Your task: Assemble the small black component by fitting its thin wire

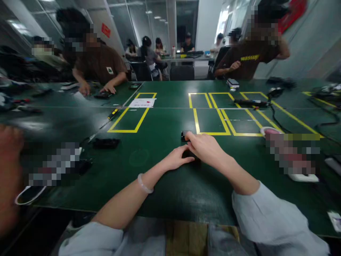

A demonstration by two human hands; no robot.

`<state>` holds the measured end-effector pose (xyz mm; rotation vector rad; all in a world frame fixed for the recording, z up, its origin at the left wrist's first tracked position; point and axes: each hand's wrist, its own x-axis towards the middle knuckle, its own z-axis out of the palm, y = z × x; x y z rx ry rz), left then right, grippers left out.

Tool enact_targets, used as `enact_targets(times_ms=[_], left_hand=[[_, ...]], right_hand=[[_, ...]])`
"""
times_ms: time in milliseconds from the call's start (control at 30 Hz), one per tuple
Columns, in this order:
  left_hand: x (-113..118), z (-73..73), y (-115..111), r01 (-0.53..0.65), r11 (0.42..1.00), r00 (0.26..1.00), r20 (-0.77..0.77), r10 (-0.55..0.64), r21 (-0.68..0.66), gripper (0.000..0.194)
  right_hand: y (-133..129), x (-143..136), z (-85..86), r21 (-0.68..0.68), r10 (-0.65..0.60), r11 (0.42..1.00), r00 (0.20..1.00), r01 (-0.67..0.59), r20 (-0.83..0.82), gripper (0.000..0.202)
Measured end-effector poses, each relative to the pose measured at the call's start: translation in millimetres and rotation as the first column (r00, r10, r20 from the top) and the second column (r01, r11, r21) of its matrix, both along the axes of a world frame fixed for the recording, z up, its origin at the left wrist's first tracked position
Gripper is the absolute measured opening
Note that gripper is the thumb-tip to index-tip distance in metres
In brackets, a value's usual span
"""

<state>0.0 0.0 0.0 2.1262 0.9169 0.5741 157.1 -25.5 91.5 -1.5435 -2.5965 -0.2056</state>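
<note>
From far off, I could see only a bit of the small black thing (pixel 183 136); the fingers of the right hand (pixel 206 145) hid some of it. Some left hand (pixel 176 159) fingertips were hard to make out too. Another person's hand (pixel 10 142) was blurry and cut off at the left edge. The bit of black thing I saw stuck out to the left, but I could not tell its long way or its front. It sat on the green table (pixel 160 188), just left of some yellow tape (pixel 214 134). The right grip touched it, maybe clamped; I could not tell. The left grip was near, thumb and finger apart.
</note>
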Motion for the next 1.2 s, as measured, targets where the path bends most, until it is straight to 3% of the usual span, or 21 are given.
enact_targets(times_ms=[367,633,967,1200], left_hand=[[-1.4,-2.2,1.0,-0.010,1.000,1.000,-0.015,0.010,0.006,0.043],[-1.1,-2.5,0.9,-0.007,1.000,1.000,0.020,0.008,-0.013,0.036],[-2.3,-3.2,0.9,-0.007,1.000,1.000,0.017,0.007,-0.005,0.040],[-1.8,-5.0,1.5,-0.012,1.000,1.000,0.027,0.012,-0.010,0.038]], right_hand=[[-0.2,-0.5,4.0,-0.039,-0.045,0.998,0.996,0.048,0.074,0.029],[-0.3,2.0,1.1,0.006,0.014,1.000,1.000,-0.014,-0.015,0.020],[0.1,-0.2,1.2,-0.009,-0.033,0.999,0.998,0.034,0.060,0.026],[-0.2,1.6,-0.8,0.019,-0.004,1.000,1.000,0.004,-0.014,0.021]])
